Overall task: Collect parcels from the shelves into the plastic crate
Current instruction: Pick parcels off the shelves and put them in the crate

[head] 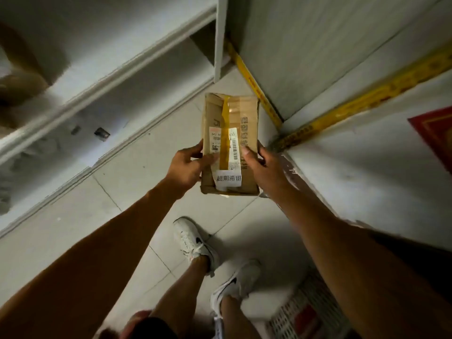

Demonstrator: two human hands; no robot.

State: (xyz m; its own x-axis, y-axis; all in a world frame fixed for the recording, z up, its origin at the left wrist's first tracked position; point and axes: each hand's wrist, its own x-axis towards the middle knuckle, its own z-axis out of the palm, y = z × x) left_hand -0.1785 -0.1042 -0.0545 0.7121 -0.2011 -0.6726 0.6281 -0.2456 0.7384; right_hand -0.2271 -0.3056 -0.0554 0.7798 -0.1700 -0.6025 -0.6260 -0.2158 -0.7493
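A flat brown cardboard parcel [230,123] with yellow tape, a barcode label and a white sticker hangs in mid-air over the tiled floor. My left hand [187,167] grips its left edge, thumb lying on the top face. My right hand [265,170] grips the right edge the same way. The white perforated plastic crate [303,311] sits on the floor at the lower right, partly hidden behind my right forearm, with something red inside it.
White metal shelves [117,77] run along the left, with another brown parcel [19,89] on an upper level. A white wall with yellow tape strips [342,106] fills the right. My feet in white trainers [193,243] stand on the tiles below.
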